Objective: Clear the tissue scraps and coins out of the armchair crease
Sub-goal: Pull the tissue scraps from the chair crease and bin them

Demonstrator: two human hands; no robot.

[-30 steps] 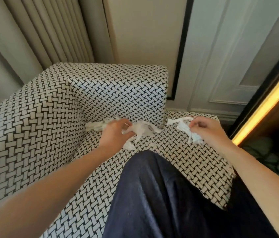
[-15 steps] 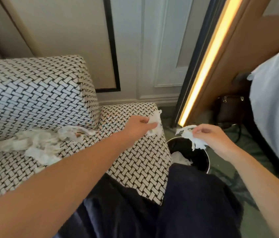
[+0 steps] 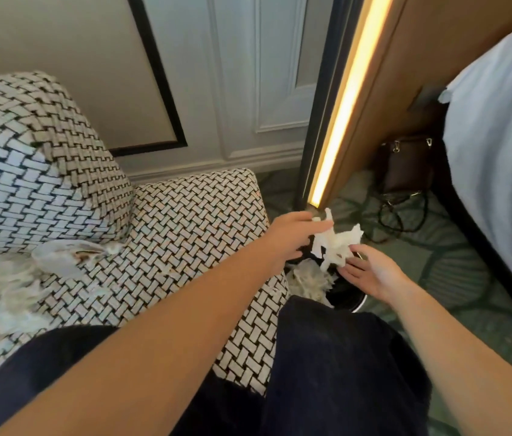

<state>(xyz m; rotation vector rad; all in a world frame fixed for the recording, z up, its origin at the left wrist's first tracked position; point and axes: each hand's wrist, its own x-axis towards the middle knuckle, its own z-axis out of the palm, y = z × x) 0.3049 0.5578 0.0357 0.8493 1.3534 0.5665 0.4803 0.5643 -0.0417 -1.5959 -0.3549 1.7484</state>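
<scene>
A clump of white tissue scraps (image 3: 336, 243) hangs between my two hands, right above a black waste bin (image 3: 347, 298) on the floor beside the armchair. My left hand (image 3: 292, 237) reaches past the seat edge and pinches the top of the clump at its fingertips. From the right, the loosely spread fingertips of my right hand (image 3: 371, 272) touch the clump's lower end. More tissue (image 3: 306, 280) lies inside the bin. Other torn tissue (image 3: 6, 287) and a crumpled piece (image 3: 59, 254) lie along the crease of the woven black-and-white armchair (image 3: 191, 221). No coins show.
My dark-trousered legs (image 3: 336, 357) rest on the seat front and hide part of the bin. A lit vertical strip (image 3: 339, 114) and wooden panel stand behind the bin. A dark handbag (image 3: 405, 165) with cables sits on the green carpet, beside a bed (image 3: 500, 136).
My view has swung right, from the chair crease to the bin. Both hands carried tissue off the seat and met over the bin; the right hand's fingers have loosened.
</scene>
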